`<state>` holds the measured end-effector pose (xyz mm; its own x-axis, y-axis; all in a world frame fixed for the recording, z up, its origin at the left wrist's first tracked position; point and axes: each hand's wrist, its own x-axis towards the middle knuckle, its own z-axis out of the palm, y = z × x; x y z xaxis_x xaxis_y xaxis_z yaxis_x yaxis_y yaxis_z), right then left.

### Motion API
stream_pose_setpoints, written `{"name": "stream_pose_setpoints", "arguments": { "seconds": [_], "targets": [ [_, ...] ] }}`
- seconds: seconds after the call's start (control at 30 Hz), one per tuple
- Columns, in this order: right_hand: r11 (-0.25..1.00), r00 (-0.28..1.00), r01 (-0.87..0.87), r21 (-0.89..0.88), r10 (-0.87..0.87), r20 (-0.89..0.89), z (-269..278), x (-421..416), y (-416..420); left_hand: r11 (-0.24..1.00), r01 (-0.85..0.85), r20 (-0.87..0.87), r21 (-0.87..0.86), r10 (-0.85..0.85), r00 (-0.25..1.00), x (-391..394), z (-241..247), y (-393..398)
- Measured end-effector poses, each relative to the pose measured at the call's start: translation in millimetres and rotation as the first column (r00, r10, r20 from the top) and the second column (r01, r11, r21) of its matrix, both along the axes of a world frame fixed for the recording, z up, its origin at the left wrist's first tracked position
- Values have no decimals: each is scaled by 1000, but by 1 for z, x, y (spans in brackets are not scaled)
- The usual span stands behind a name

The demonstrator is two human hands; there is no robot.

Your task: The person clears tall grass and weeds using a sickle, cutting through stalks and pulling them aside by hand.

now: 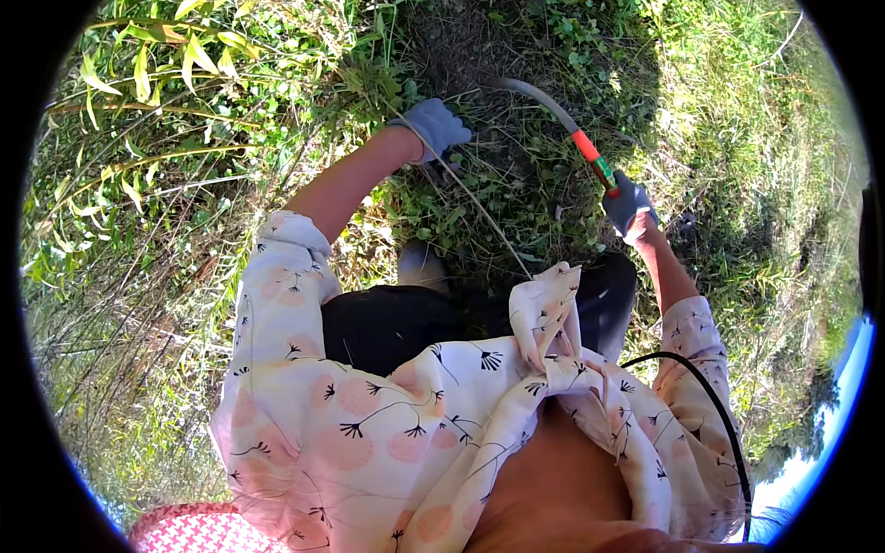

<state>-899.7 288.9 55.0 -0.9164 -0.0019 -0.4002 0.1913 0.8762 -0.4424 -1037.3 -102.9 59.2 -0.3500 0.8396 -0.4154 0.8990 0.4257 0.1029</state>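
Note:
My right hand (628, 202), in a grey-blue work glove, is closed around the handle of a sickle (586, 146). The handle is red with a green band, and the curved grey blade (543, 98) reaches up and left, its tip low over dark ground. My left hand (435, 130), gloved alike, is down among weeds (373, 93) left of the blade tip. Its fingers look curled, but whether they grip any stems is hidden. One long dry stalk (477, 200) crosses in front of the left wrist and slants down toward my shirt front.
Tall leafy stems (187, 55) lean in from the upper left. Sunlit grass (747, 138) covers the right side. A patch of dark soil (460, 48) shows at top centre. A shoe (420, 266) is below my left hand, and a black cable (712, 394) curves past my right arm.

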Motion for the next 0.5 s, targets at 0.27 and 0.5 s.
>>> {"name": "stream_pose_setpoints", "arguments": {
  "seconds": [0.27, 0.5],
  "targets": [
    [983, 978, 185, 3, -184, 96, 67, 115, 123, 747, -654, 93, 121, 647, 756, -31, 3, -124],
    [879, 947, 320, -354, -286, 147, 20, 10, -38, 899, -318, -82, 300, 357, 931, 38, 34, -3]
  ]
}}
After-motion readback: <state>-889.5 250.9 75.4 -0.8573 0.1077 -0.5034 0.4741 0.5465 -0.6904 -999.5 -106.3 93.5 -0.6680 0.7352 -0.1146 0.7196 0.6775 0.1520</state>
